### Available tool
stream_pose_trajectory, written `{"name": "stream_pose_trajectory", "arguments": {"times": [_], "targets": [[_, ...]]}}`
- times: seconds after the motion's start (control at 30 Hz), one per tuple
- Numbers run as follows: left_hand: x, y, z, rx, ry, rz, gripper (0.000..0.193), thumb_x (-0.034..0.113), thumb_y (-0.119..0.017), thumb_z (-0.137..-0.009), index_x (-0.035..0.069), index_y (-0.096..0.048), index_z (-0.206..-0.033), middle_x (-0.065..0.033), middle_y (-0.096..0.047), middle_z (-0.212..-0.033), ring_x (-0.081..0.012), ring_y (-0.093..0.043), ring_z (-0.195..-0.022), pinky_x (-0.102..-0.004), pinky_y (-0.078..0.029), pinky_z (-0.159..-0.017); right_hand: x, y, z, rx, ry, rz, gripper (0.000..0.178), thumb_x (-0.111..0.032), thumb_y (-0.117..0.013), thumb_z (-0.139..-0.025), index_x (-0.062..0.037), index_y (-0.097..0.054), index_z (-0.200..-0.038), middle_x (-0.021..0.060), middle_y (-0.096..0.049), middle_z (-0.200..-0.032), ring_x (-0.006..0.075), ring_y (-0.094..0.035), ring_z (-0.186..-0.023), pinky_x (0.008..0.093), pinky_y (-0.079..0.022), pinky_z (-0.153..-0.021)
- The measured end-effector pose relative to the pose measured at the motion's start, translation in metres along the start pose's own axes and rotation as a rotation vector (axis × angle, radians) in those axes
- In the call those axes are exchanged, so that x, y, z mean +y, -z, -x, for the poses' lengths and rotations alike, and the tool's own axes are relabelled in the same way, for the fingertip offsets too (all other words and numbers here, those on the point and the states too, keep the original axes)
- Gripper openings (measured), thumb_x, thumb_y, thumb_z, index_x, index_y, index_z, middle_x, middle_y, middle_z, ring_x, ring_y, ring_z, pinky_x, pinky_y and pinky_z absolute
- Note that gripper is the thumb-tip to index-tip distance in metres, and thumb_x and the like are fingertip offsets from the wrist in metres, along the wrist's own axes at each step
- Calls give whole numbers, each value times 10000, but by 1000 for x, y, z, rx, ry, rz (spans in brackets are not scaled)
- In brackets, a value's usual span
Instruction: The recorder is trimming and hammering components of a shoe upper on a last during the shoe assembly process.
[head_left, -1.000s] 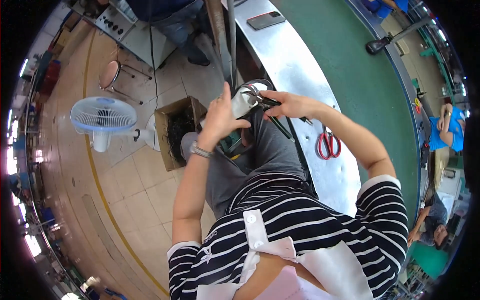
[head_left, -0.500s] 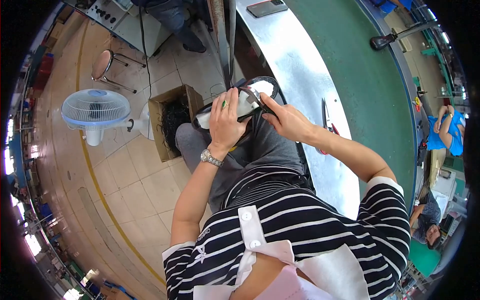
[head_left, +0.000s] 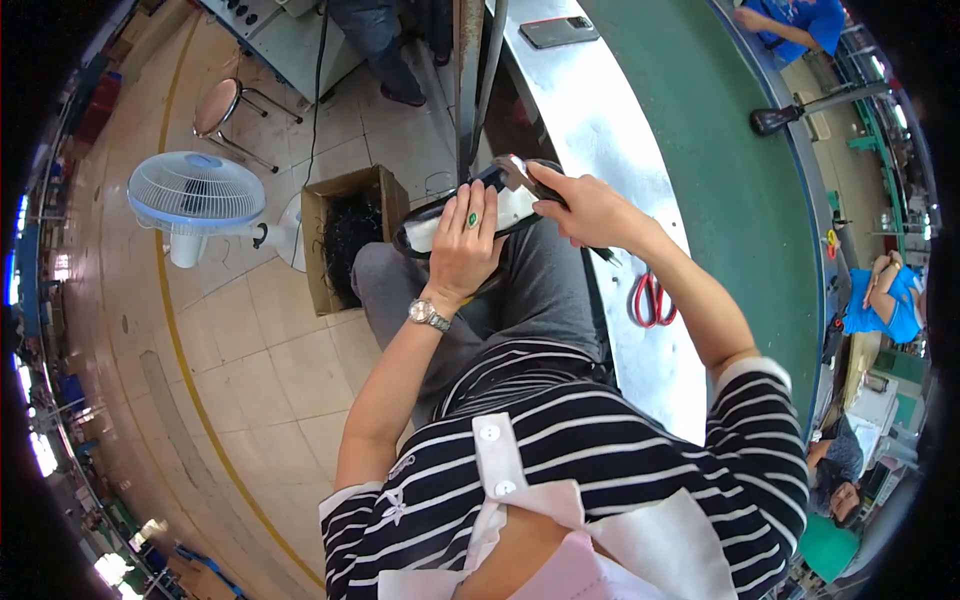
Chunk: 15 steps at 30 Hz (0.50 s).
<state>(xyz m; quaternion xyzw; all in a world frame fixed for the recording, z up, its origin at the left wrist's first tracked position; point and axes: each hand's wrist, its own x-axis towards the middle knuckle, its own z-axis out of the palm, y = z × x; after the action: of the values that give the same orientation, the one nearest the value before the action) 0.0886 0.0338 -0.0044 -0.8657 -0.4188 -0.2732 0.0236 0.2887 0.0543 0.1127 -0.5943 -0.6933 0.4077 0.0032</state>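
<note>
Bright, fairly even light fills the view; white glare washes the metal tabletop (head_left: 600, 130); light patches (head_left: 42, 453) at far left burn out; straight edges bow and soften toward the black rim.

Nothing legible anywhere in view. Script-like lettering (head_left: 402, 466) on the striped polo shirt (head_left: 570, 430), left chest, bodyward of the left hand (head_left: 463, 250): small, bunched in a fold, can't be made out. Star-shaped emblem (head_left: 394, 507) just below it, pale, same shirt, a picture mark. Wristwatch (head_left: 421, 311) right behind the left hand: dial markings too small to tell. Smartphone (head_left: 559, 32), beyond the right hand (head_left: 600, 210) on the metal bench top (head_left: 640, 190): any logo on it too small to tell. Yellow floor line (head_left: 193, 390), well left of both hands: plain ground marking, unlettered stripe.
</note>
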Motion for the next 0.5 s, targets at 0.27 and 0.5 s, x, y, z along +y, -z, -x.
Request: {"name": "stream_pose_trajectory", "arguments": {"times": [0.27,0.5], "targets": [[7,-2,-6,9,4,8,675,195,-727,-691,-46,-508,-1282,-209,-510,-1325,-328,-497,-1222,-403,-381,-1035,37,-24,-14,484,172,330,526,-165,-533,-928,-84,-355,-1416,98,-610,-620,219,-634,-548,360,-488,-556],[9,-1,-5,24,35,30,658,163,-710,-710,-63,-495,-1289,-213,-508,-1325,-328,-482,-1242,-401,-371,-1050,33,-34,-15,355,33,136,553,-207,-534,-912,-101,-328,-1414,202,-643,-696,387,-647,-661,468,-488,-679]]}}
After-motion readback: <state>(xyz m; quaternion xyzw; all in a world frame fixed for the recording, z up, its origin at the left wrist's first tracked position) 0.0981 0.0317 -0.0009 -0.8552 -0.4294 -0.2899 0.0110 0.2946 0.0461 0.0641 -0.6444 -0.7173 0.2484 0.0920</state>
